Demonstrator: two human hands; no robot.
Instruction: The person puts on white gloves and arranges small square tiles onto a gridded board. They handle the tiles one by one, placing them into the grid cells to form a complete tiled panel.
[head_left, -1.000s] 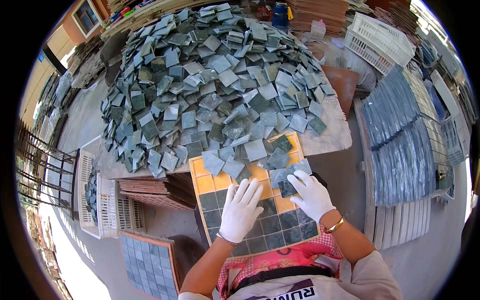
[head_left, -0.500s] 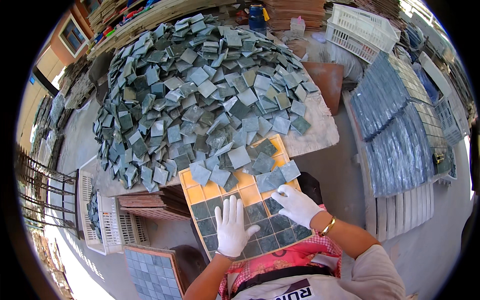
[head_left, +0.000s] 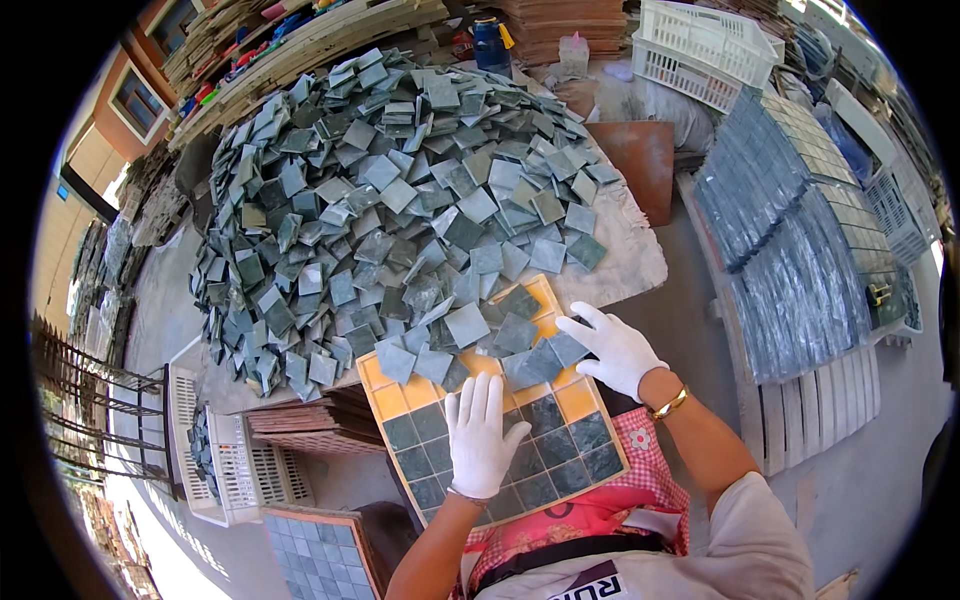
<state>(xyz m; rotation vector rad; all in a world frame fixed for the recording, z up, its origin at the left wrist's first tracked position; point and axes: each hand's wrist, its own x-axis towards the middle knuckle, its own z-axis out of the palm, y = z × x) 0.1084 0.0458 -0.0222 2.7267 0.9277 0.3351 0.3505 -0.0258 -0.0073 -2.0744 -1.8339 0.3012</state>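
Note:
An orange grid tray point(head_left: 578, 400) lies tilted in front of me, its lower rows filled with dark green square stone tiles point(head_left: 556, 447). My left hand point(head_left: 478, 440), in a white glove, rests flat on these tiles, fingers stretched and thumb out. Loose grey-green tiles point(head_left: 532, 366) lie across the tray's upper part, over orange cells. At their right end is a single tile point(head_left: 569, 348). My gloved right hand point(head_left: 618, 352) is beside it, fingers and thumb apart around its right corner; whether they touch it I cannot tell.
A large heap of square tiles point(head_left: 400, 195) covers the table point(head_left: 632, 240) beyond the tray. White crates point(head_left: 235, 470) stand at the left, near a tiled panel point(head_left: 318, 555). Wrapped tile stacks point(head_left: 790, 270) sit on a pallet point(head_left: 800, 425) at the right. A blue jug point(head_left: 491, 47) stands behind.
My right hand has moved up and away from the filled row to the loose tile at the right, and its fingers have spread. My left hand stays flat on the tiles. The view has shifted slightly.

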